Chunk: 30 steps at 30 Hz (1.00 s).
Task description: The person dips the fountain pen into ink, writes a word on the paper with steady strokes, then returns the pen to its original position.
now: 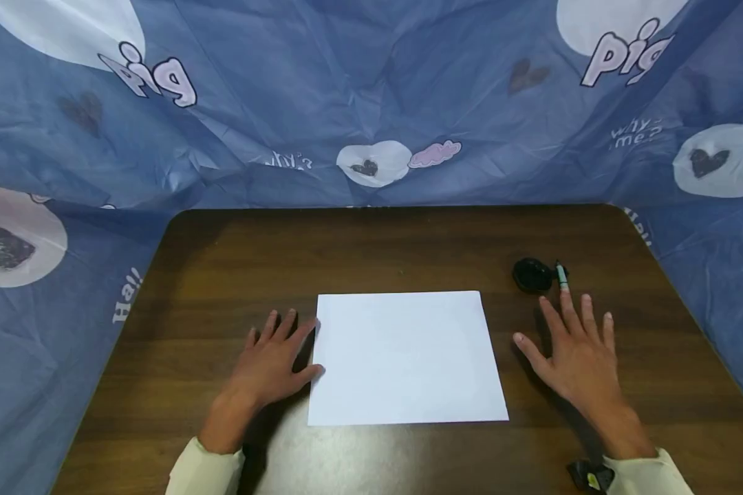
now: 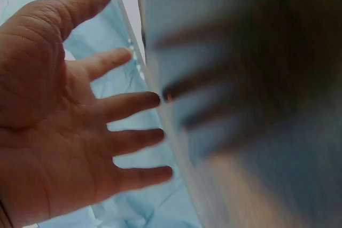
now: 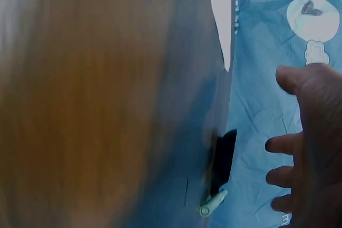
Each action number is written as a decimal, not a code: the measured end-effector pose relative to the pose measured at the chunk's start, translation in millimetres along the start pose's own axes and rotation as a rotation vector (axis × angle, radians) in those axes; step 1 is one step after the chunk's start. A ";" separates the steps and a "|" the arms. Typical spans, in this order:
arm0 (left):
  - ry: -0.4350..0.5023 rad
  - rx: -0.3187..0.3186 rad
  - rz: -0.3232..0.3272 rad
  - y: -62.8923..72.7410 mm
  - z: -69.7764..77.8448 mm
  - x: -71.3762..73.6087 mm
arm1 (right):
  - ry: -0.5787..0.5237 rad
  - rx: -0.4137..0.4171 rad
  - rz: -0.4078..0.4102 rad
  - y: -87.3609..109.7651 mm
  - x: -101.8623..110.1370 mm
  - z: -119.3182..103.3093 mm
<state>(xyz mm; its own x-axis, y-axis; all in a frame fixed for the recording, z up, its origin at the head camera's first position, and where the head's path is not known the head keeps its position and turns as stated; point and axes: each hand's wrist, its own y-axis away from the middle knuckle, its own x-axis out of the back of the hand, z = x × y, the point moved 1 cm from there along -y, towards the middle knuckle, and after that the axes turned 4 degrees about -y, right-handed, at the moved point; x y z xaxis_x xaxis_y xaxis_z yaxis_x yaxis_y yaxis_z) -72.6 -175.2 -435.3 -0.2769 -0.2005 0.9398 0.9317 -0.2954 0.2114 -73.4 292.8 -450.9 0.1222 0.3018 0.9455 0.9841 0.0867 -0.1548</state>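
Note:
A blank white sheet of paper [image 1: 405, 361] lies flat on the brown wooden table [image 1: 347, 254]. At its left edge is my left hand [image 1: 266, 371], fingers spread, with thumb and index fingertips right at the paper's edge. The left wrist view shows that hand's palm [image 2: 69, 110] with nothing in it. My right hand [image 1: 576, 364] is spread palm down to the right of the sheet, holding nothing. Just beyond its fingertips sit a round black object [image 1: 532, 275] and a small pale green-and-white pen-like stick [image 1: 562, 276], which leans against the black object's side.
Blue printed cloth [image 1: 371, 89] hangs behind the table and along both sides. A small dark item [image 1: 590, 476] shows by the right sleeve [image 1: 647, 474]. The table's far edge runs along the foot of the cloth.

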 end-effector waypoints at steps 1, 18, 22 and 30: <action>-0.006 0.005 -0.015 -0.4 1.4 -0.2 | 0.006 -0.001 -0.005 -1.2 0.8 1.5; -0.053 0.038 -0.045 -3.4 3.6 -6.0 | -0.051 -0.095 0.106 -21.6 14.9 23.0; -0.054 0.046 -0.048 -2.8 3.6 -5.0 | -0.039 -0.106 0.126 -26.7 14.2 28.8; -0.026 0.056 -0.068 -2.1 3.2 -6.1 | -0.045 -0.217 0.101 -32.6 11.6 38.9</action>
<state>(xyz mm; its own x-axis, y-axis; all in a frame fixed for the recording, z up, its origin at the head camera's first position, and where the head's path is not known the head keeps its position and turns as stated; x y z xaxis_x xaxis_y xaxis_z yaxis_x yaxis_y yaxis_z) -72.1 -170.4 -440.6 -0.3348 -0.1569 0.9291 0.9226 -0.2551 0.2894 -109.1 330.5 -446.1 0.2200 0.3406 0.9141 0.9724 -0.1507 -0.1779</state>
